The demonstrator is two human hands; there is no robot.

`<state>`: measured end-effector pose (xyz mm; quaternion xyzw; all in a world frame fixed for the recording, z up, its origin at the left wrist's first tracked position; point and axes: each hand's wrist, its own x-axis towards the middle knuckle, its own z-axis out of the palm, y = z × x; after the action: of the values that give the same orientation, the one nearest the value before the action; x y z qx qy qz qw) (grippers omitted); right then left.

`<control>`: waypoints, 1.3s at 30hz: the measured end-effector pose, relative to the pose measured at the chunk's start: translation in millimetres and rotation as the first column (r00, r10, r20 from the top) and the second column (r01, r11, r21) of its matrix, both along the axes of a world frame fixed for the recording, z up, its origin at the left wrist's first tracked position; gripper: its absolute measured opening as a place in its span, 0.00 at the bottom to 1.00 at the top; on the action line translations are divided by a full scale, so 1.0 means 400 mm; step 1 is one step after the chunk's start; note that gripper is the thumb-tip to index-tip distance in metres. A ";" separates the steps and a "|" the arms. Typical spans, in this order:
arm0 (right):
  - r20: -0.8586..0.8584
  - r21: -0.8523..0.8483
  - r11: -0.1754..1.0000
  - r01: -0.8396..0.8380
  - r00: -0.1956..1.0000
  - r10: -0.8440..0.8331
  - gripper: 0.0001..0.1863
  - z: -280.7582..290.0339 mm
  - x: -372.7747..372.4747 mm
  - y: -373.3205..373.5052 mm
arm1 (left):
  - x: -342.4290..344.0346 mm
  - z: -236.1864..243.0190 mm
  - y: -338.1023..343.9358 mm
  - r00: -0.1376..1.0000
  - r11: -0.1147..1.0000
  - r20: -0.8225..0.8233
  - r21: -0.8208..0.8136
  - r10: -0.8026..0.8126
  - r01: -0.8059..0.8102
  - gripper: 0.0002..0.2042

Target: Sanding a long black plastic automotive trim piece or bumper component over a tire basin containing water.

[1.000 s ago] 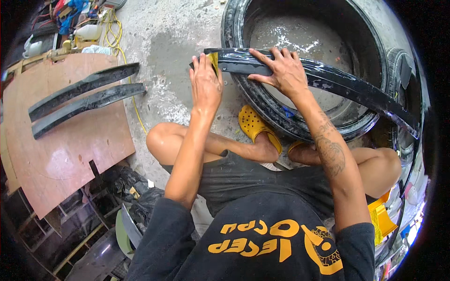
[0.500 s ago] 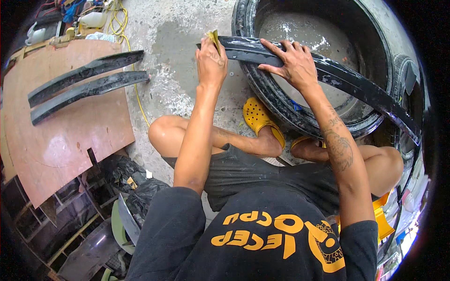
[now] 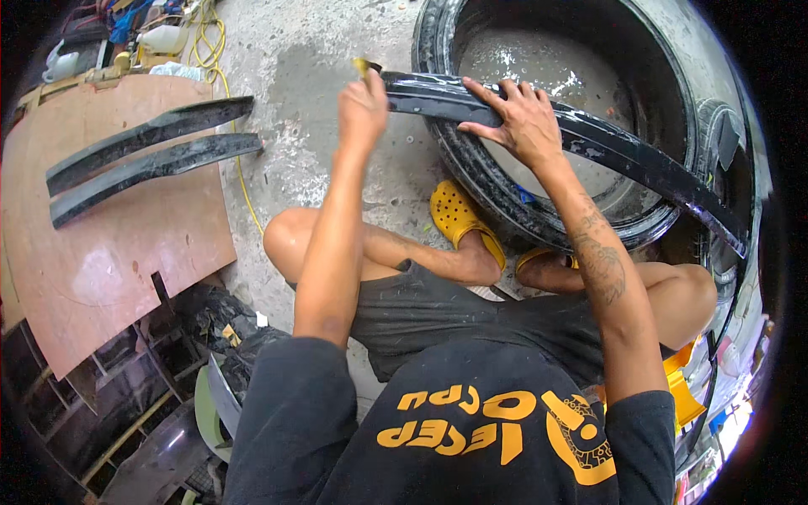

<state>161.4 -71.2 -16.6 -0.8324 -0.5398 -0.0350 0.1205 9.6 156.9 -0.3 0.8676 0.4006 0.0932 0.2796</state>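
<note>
Fingers, left hand (image 3: 363, 109): curled, gripping a sheet (image 3: 362, 66); blurred. Position: strip's (image 3: 627, 154) left end. Fingers, right hand (image 3: 526, 124): spread, resting on strip. Strip lies across tire (image 3: 433, 42). Left: two panels (image 3: 156, 164) on board (image 3: 126, 252).

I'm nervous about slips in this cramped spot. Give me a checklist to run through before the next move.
1. Right hand on the black strip: ok, spread across it near its left end.
2. Strip resting on the tire: ok, it lies across the tire.
3. Strip's left end backed from below: not ok, it juts past the tire's edge.
4. Left hand closed on the yellow-and-black sheet: ok, though the hand is blurred.
5. Sheet flat against the strip: cannot tell, the hand hides part of it.
6. Yellow cord away from both hands: ok, it runs off to their left.
</note>
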 end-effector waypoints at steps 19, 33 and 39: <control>-0.020 0.035 0.999 0.010 1.000 -0.009 0.40 -0.016 0.003 -0.002 | -0.038 -0.026 -0.117 0.924 0.956 0.246 -0.118 0.291 -0.270 0.37; 0.002 0.045 0.999 -0.001 1.000 0.001 0.41 -0.011 0.004 0.008 | -0.021 -0.082 -0.010 0.905 0.904 0.103 -0.166 0.413 -0.394 0.44; 0.068 0.081 0.997 0.000 0.998 -0.006 0.40 -0.026 0.008 -0.001 | -0.067 -0.069 -0.069 0.873 0.958 0.396 -0.131 0.285 -0.254 0.42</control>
<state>164.4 -71.5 -26.9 -0.8261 -0.5404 -0.0852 0.1355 -17.4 129.3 -27.9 0.7529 0.4531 0.2963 0.3742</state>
